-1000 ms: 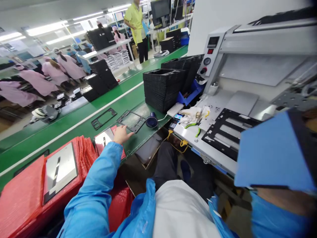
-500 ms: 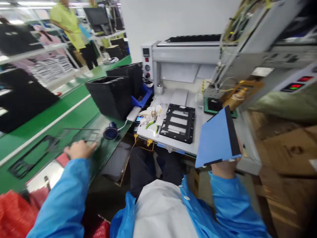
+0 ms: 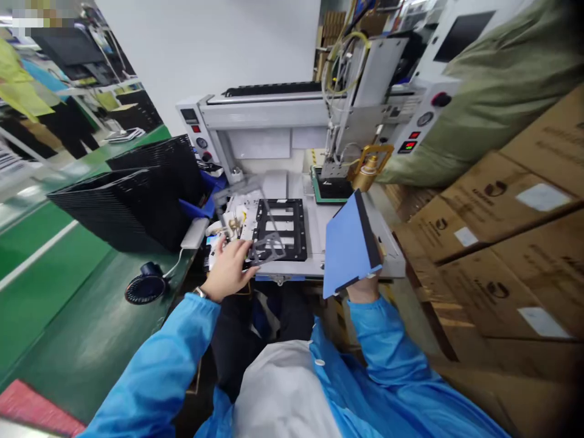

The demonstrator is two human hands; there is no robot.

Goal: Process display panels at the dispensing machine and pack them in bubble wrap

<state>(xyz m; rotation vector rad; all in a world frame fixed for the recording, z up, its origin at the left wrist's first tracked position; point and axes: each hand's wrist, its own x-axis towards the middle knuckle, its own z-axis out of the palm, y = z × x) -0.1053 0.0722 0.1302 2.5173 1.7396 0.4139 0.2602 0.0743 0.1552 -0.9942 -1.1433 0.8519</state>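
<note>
Apparently, carrying is the step: at eleven o'clock, the left hand [image 3: 228, 271] pinches a thin frame [image 3: 268, 248], and setting it down calls for levelling; a black tray [image 3: 299, 222] lies at twelve; at one, the right hand [image 3: 365, 289] holds a blue board [image 3: 345, 246].

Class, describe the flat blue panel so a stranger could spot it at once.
Find the wide white metal machine, then look to its front right corner. There the bare right hand holds the flat blue panel at a tilt. Unlike the black slotted frame to its left, its face is unbroken blue with a black right edge.
</note>
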